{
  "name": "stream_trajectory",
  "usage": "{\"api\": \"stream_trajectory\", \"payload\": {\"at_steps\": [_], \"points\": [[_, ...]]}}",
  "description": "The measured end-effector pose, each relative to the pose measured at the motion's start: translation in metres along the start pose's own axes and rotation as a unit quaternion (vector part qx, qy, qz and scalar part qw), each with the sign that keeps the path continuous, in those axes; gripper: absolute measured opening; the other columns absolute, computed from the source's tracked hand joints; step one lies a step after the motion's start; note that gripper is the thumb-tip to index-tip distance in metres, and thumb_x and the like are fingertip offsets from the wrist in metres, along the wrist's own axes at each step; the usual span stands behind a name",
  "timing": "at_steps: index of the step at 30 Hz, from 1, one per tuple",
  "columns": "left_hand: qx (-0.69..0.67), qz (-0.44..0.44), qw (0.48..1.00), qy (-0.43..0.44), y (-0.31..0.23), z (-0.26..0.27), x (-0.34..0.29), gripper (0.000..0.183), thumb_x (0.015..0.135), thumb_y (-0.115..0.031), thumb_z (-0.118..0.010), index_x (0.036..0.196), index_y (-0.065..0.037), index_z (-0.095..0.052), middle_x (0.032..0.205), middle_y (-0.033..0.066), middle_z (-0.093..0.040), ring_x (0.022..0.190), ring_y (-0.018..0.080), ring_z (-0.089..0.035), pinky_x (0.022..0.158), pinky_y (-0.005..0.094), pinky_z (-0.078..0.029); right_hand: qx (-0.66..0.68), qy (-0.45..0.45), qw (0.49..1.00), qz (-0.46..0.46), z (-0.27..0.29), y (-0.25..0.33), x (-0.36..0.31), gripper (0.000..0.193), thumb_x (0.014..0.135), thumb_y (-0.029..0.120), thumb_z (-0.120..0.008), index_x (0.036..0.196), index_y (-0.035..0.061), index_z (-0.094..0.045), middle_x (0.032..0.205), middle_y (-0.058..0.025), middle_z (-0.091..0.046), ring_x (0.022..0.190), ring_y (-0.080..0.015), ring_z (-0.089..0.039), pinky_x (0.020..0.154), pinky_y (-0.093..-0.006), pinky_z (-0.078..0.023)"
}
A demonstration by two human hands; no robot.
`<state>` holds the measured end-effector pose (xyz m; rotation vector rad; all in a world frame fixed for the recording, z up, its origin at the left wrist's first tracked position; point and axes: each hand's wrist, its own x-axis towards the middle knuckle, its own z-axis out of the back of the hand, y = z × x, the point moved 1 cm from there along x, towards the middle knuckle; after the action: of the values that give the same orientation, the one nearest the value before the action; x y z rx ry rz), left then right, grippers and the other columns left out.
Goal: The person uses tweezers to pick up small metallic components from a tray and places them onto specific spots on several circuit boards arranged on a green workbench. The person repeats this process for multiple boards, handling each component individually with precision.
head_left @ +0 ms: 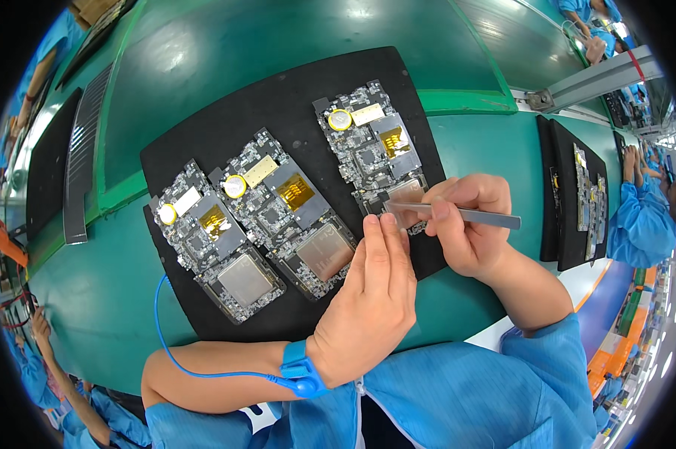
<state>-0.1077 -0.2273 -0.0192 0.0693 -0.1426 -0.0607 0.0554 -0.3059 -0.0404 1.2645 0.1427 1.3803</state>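
Observation:
My right hand (469, 224) grips a pair of metal tweezers (490, 218), their tips over the lower part of the right circuit board (368, 156). Straight fingers of my left hand (372, 299) rest on that board's near end, beside the tweezer tips. They partly cover its metal shield, and what lies under them is hidden. Left of my hands lie a middle circuit board (267, 224) and a left circuit board (203, 251). Each board carries a round coin cell, a gold film patch and a silver shield plate. All three lie on a black mat (293, 112).
A blue wrist strap (302, 368) on my left wrist trails a blue cord (158, 314). Another black mat with boards (588, 194) lies at the right, near a metal bar (600, 78). Co-workers in blue sit around the green table (480, 150).

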Motion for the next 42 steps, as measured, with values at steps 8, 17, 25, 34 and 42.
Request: {"api": "stream_trajectory", "payload": {"at_steps": [8,17,25,34,42], "points": [[-0.08,-0.124,0.989,0.029,-0.033,0.035,-0.053,0.032,0.07,-0.012,-0.058,0.088,0.012,-0.065,0.093,0.0236,-0.063,0.088,0.0328,-0.062,0.073,0.032,-0.054,0.296,-0.092,0.912,-0.268,0.021,0.045,-0.019,0.02,0.095,0.008,-0.045,0.109,0.0031,-0.033,0.075,-0.0124,-0.059,0.056,-0.0098,-0.056,0.044,-0.0195,-0.045],[-0.113,-0.169,0.979,0.005,-0.04,0.022,-0.079,0.027,0.078,-0.01,-0.059,0.087,0.014,-0.064,0.094,0.024,-0.062,0.088,0.0314,-0.062,0.068,0.0288,-0.055,0.247,-0.044,0.918,-0.307,-0.004,0.087,-0.102,0.019,0.09,-0.002,-0.05,0.103,-0.0007,-0.035,0.077,-0.0118,-0.059,0.054,-0.0054,-0.055,0.047,-0.0186,-0.046],[-0.101,-0.151,0.983,-0.002,-0.038,0.022,-0.079,0.031,0.078,-0.015,-0.059,0.089,0.014,-0.063,0.097,0.0247,-0.061,0.088,0.0285,-0.061,0.071,0.0263,-0.054,0.224,-0.018,0.931,-0.287,-0.012,0.084,-0.106,0.017,0.091,0.002,-0.052,0.101,0.0004,-0.038,0.079,-0.0107,-0.061,0.055,-0.0058,-0.056,0.047,-0.0184,-0.046],[-0.102,-0.156,0.983,0.003,-0.038,0.021,-0.08,0.034,0.079,-0.017,-0.059,0.088,0.016,-0.062,0.098,0.0259,-0.061,0.089,0.0295,-0.06,0.072,0.0279,-0.054,0.224,-0.021,0.923,-0.311,-0.011,0.085,-0.103,0.017,0.092,0.003,-0.05,0.102,0.0,-0.037,0.078,-0.0117,-0.061,0.054,-0.0065,-0.056,0.048,-0.0185,-0.046],[-0.127,-0.147,0.981,0.016,-0.033,0.025,-0.076,0.033,0.077,-0.018,-0.06,0.088,0.014,-0.063,0.098,0.0261,-0.061,0.091,0.0308,-0.059,0.075,0.0303,-0.053,0.348,-0.08,0.875,-0.328,0.0,0.077,-0.069,0.013,0.095,0.008,-0.046,0.104,0.002,-0.038,0.073,-0.0136,-0.06,0.047,-0.0094,-0.054,0.042,-0.0195,-0.044]]}}
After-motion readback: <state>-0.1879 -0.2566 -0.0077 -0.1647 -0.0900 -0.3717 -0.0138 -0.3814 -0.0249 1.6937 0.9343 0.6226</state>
